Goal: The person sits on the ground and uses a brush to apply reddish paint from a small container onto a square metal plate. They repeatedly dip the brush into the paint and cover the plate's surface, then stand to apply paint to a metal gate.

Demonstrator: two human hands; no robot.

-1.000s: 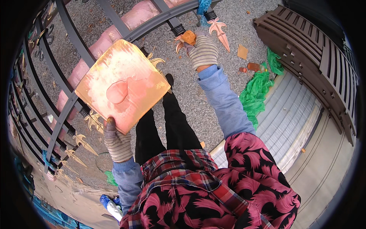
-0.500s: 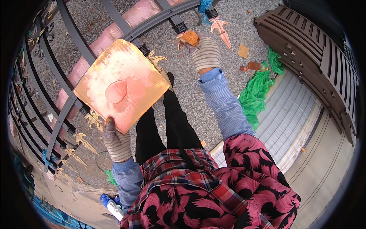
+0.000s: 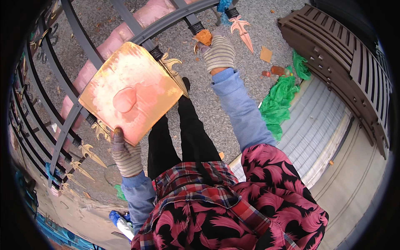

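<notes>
My left hand (image 3: 126, 155), in a striped knit glove, grips the lower edge of a square board (image 3: 130, 91) smeared with gold and pinkish paint, with a wet paint blob near its middle. My right hand (image 3: 219, 52), also gloved, reaches up to the dark metal fence rail (image 3: 166, 23) and presses an orange sponge-like pad (image 3: 204, 37) against a spear-shaped finial there. Another gold-painted finial (image 3: 242, 30) hangs just right of that hand. One more gold finial (image 3: 171, 68) shows beside the board's right corner.
The dark iron fence (image 3: 54, 104) with several gold spear tips (image 3: 89, 152) curves along the left. Gravel ground lies below. A green plastic sheet (image 3: 278, 98), a brown slatted structure (image 3: 346, 58) and a grey ribbed surface (image 3: 316, 125) are at right.
My right hand has moved slightly up and left along the rail with the orange pad. The board in my left hand has stayed nearly still.
</notes>
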